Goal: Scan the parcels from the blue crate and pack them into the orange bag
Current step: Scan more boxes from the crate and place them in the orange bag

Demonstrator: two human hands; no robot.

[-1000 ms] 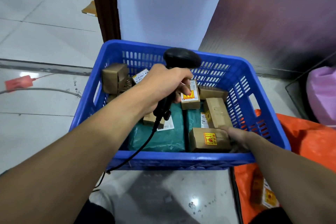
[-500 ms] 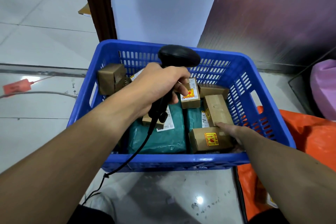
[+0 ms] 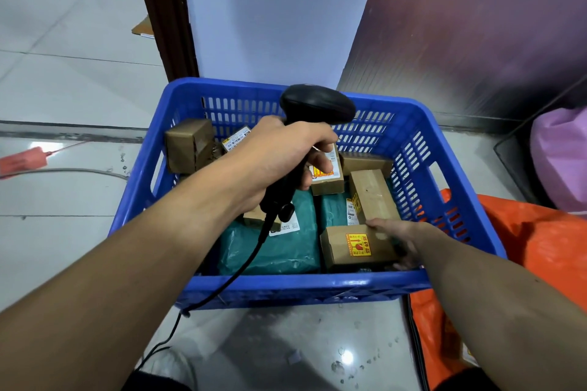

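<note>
The blue crate (image 3: 286,290) stands on the floor and holds several brown cardboard parcels and two teal mailer bags (image 3: 270,244). My left hand (image 3: 279,155) is shut on a black barcode scanner (image 3: 317,103), held over the crate's middle, its cable trailing down over the front rim. My right hand (image 3: 403,241) reaches into the front right corner and grips the right end of a small brown box with a yellow-red sticker (image 3: 352,247). The orange bag (image 3: 536,241) lies on the floor to the right of the crate.
A dark wooden door frame (image 3: 165,19) and a white wall rise behind the crate. A pink bag (image 3: 562,155) sits at the far right. A red tag (image 3: 23,160) and a grey cable lie on the tiled floor at left.
My right hand has closed further around the stickered box's right end. The scanner in my left hand stays over the crate with little shift.
</note>
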